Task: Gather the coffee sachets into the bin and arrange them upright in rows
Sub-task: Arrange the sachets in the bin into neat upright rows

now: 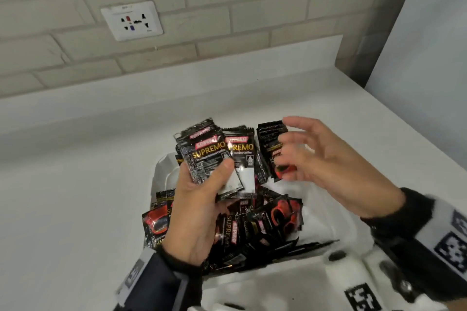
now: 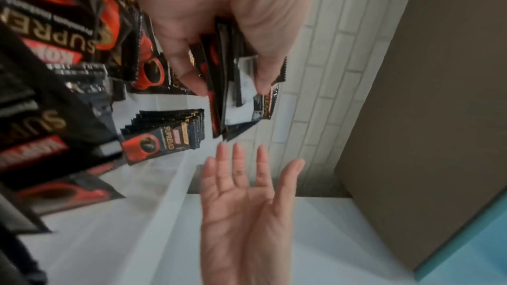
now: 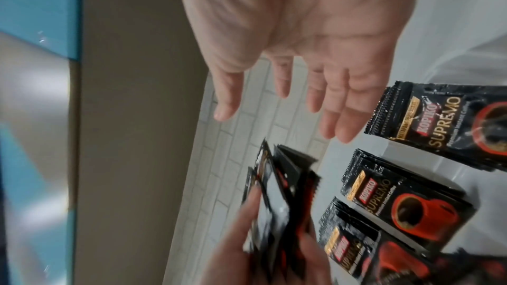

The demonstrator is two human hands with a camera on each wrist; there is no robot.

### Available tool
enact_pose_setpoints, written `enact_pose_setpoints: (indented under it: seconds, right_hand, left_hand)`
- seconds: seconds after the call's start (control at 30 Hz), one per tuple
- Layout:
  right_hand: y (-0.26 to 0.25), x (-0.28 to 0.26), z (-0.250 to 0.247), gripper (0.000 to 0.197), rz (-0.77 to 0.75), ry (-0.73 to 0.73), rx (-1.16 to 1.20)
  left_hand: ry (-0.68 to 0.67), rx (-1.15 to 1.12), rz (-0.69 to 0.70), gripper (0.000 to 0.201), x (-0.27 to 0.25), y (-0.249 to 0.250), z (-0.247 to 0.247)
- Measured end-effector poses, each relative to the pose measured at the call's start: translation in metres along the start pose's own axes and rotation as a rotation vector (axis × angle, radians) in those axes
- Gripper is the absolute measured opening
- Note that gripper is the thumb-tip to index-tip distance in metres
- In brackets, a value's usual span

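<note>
Black foil sachets fill the white bin (image 1: pixel 161 166) in the head view: a loose heap (image 1: pixel 252 225) lies flat toward its near side, and an upright row (image 1: pixel 269 149) stands at its far right. Above the bin, the left hand (image 1: pixel 199 199) pinches a fanned bundle of sachets (image 1: pixel 214 156) between thumb and fingers, long axes pointing up and away. The right hand (image 1: pixel 326 161), fingers spread and holding nothing, hovers just right of that bundle, in front of the standing row.

From the left wrist, the bundle's edges (image 2: pixel 225 86) poke out past the gripping fingers, and the spread right palm (image 2: pixel 247 198) faces them, close but apart.

From the right wrist, standing stacks (image 3: pixel 403 192) sit beside the bundle (image 3: pixel 277 198); the empty right hand (image 3: pixel 301 36) is the nearer one to square or take it, I judge.
</note>
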State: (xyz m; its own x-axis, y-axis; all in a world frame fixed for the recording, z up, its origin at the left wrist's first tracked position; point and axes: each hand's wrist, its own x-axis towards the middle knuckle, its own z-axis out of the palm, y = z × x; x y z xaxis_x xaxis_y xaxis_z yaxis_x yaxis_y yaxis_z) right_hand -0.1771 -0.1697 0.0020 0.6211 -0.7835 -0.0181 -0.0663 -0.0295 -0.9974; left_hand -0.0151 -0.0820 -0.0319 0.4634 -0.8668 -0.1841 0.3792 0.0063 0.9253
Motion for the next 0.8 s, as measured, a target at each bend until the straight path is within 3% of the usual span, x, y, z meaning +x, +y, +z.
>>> enact_pose_setpoints:
  seconds: [0.13,0.27,0.4,0.53,0.67,0.73,0.8]
  right_hand:
    - [0.012,-0.015,0.026,0.073,-0.022,-0.143,-0.095]
    - [0.034,-0.011,0.036,0.059,-0.086,-0.011,-0.151]
    - [0.040,-0.013,0.033,0.054,-0.055,-0.004,-0.159]
    - [0.038,-0.016,0.027,0.051,-0.030,-0.026,-0.026]
    - [0.035,-0.019,0.027,0.045,-0.041,-0.078,0.025]
    - [0.035,-0.019,0.033,0.039,-0.118,-0.046,-0.096]
    - [0.036,-0.018,0.036,0.032,-0.144,0.080,-0.280]
  left_hand:
    - [-0.011,-0.005,0.031,0.051,-0.006,-0.007,0.017]
    - [-0.023,-0.008,0.021,0.047,-0.012,-0.015,0.025]
    - [-0.106,-0.069,-0.063,0.034,-0.018,-0.019,0.022]
    - [-0.172,-0.255,-0.212,0.049,-0.022,-0.018,0.017]
    - [-0.154,-0.259,-0.232,0.050,-0.020,-0.018,0.022]
    - [-0.142,-0.260,-0.197,0.035,-0.018,-0.019,0.026]
    - [-0.114,-0.238,-0.157,0.027,-0.018,-0.019,0.028]
